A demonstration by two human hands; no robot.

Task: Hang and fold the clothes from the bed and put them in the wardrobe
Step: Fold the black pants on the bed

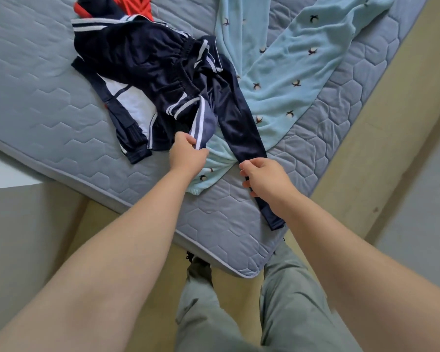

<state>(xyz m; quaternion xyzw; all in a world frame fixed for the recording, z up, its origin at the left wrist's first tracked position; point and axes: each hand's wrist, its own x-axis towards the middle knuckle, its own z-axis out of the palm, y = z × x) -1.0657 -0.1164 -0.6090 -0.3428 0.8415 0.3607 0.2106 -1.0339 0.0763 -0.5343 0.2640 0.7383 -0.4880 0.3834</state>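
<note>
**Asker:** Where are the clothes?

**Describer:** They lie on a grey quilted mattress, seen from above at its near corner. In the middle is a bunched heap of navy track trousers with white side stripes and an elastic waistband. Under the heap's left side lies a navy and white garment; I cannot tell what kind. To the right, a pale blue fleece garment with small dark embroidered motifs spreads towards the far right corner. A red garment shows at the top edge, beyond the navy heap.

**Asker:** What are the hands doing?

**Describer:** Both bare arms reach forward. The left hand pinches a white-striped fold at the near edge of the navy heap, fingers curled round the cloth. The right hand grips one long navy leg, which runs from the heap across the pale blue fleece and under the hand. Its thumb and fingers curl round the cloth. The leg's cuff lies flat on the mattress just below that wrist.

**Asker:** Are the hands close together?

**Describer:** They are near each other but apart, with a strip of blue fleece between them.

**Asker:** Anything else?

**Describer:** The person's own grey-green trousers show below, standing against the mattress corner, on a beige floor.
</note>
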